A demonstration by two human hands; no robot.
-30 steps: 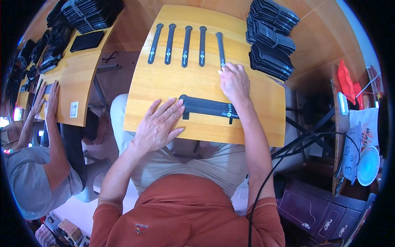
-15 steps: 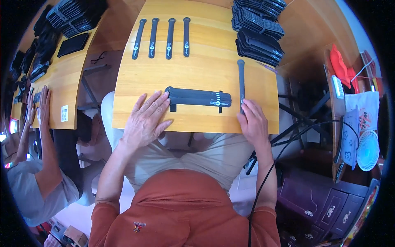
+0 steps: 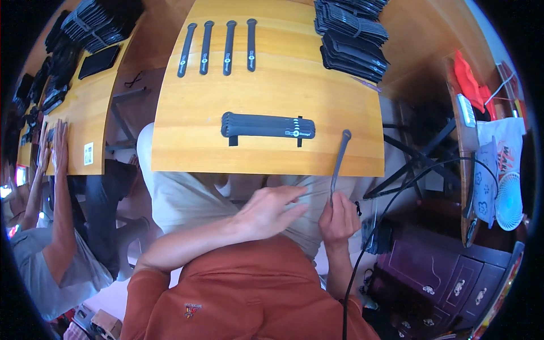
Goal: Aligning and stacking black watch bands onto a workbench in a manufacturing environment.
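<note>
A single black strap [image 3: 340, 161] with a round, holed end is pinched near its lower end in my right hand [image 3: 340, 218], just off the table's front edge. Its far end lies over the tabletop. Over my lap, my left hand [image 3: 272, 211] is slightly blurred, its fingers stretched toward the strap and nothing held. A stack of matching straps [image 3: 266, 126] lies crosswise on the table, with short dark tabs sticking out beneath it. Farther back, several single straps [image 3: 229, 48] stand in a row, spaced apart, round ends away from me.
Bundled black straps [image 3: 354, 54] are piled at the table's [image 3: 187, 153] far right, beside a thin purplish tool [image 3: 367, 84]. At the left table another person's hands [image 3: 59, 153] rest. A black cable [image 3: 391, 204] hangs on my right, near a side shelf with a small fan [image 3: 508, 201].
My right hand has drawn the single strap toward me, past the table edge, and tilted it. My left hand has left the stack and moved right over my lap.
</note>
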